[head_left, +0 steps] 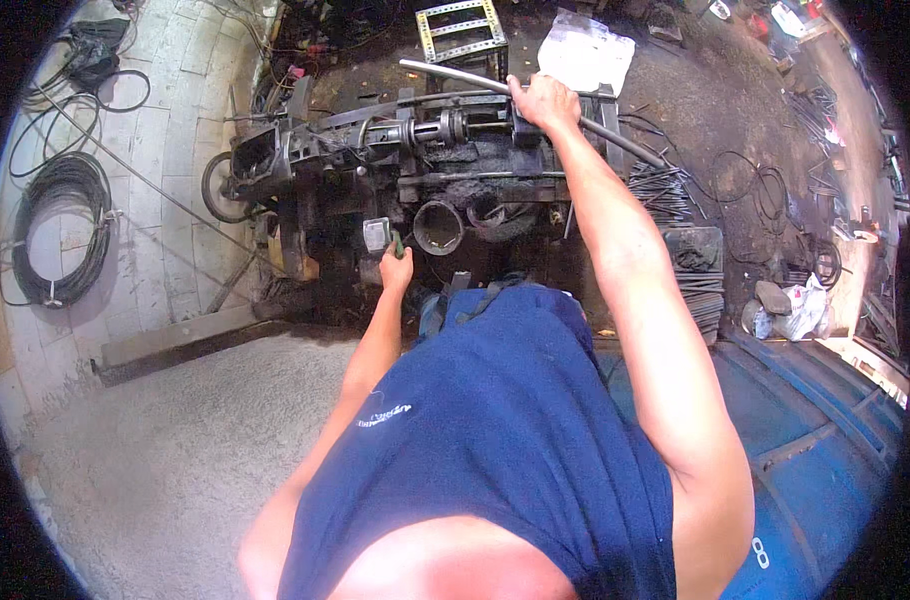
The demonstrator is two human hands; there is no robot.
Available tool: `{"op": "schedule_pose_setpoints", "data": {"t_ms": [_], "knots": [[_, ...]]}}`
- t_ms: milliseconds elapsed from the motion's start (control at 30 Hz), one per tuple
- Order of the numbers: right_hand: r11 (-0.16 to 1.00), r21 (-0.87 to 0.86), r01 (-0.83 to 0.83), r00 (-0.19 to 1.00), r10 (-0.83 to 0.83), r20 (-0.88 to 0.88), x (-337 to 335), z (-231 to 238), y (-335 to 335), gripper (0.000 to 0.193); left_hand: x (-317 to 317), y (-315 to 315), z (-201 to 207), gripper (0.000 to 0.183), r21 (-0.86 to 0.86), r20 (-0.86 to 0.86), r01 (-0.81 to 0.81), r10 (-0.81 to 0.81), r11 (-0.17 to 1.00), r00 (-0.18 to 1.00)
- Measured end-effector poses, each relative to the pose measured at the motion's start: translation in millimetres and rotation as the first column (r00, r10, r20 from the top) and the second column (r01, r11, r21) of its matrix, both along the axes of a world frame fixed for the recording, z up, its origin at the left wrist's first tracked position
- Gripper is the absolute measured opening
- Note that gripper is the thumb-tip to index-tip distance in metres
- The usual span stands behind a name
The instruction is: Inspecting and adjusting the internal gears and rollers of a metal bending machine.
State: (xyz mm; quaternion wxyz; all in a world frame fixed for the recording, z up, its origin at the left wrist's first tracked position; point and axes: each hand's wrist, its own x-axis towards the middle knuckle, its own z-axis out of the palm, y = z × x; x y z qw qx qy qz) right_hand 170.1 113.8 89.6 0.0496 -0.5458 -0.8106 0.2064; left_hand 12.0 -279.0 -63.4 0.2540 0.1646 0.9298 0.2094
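My right hand (547,103) is wrapped round a long grey metal rod (458,75), which lies slantwise above the far right part of a dark, greasy machine (440,160). The rod's right end slopes down toward me. Lower and to the left, my left hand (396,270) is closed on a small green handle-like piece (398,244), partly hidden by the fingers. Right beside that piece is a small pale grey box (377,234) on the machine's near side. A round metal ring (439,228) opens just right of the left hand.
Bundles of thin rods (697,290) lie right of the machine. Beyond it stand a perforated metal frame (462,35) and a white sheet (586,52). Coiled black cable (60,230) lies at left on pale tiles. A blue metal surface (805,450) is at near right.
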Motion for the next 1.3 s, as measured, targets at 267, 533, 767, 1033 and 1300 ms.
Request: {"op": "schedule_pose_setpoints", "data": {"t_ms": [267,533,767,1033,1300], "knots": [[0.999,0.033,0.006,1.0,-0.006,-0.002,-1.1,1.9,-2.9,0.066,-0.2,-0.1,-2.3,0.053,-0.001,0.009,-0.015,0.015,1.0,1.0],[0.999,0.044,0.018,1.0,-0.017,-0.023,-0.4,-0.8,-3.0,0.066,-4.4,-2.8,-11.7,0.054,0.022,0.045,-0.016,0.015,1.0,0.999],[1.0,0.006,0.004,1.0,-0.004,0.001,-3.0,5.7,-4.3,0.066,-3.4,-4.6,-13.2,0.055,0.02,0.02,-0.002,0.001,1.0,1.0],[1.0,0.013,0.011,1.0,-0.011,0.006,-3.5,4.4,-3.7,0.065,-1.3,-1.6,-7.6,0.055,0.024,0.029,-0.011,0.01,1.0,1.0],[1.0,0.01,0.009,1.0,-0.009,0.009,-1.5,6.5,-4.9,0.064,-0.3,-0.2,-1.3,0.054,0.023,0.026,0.003,-0.004,1.0,1.0]]}}
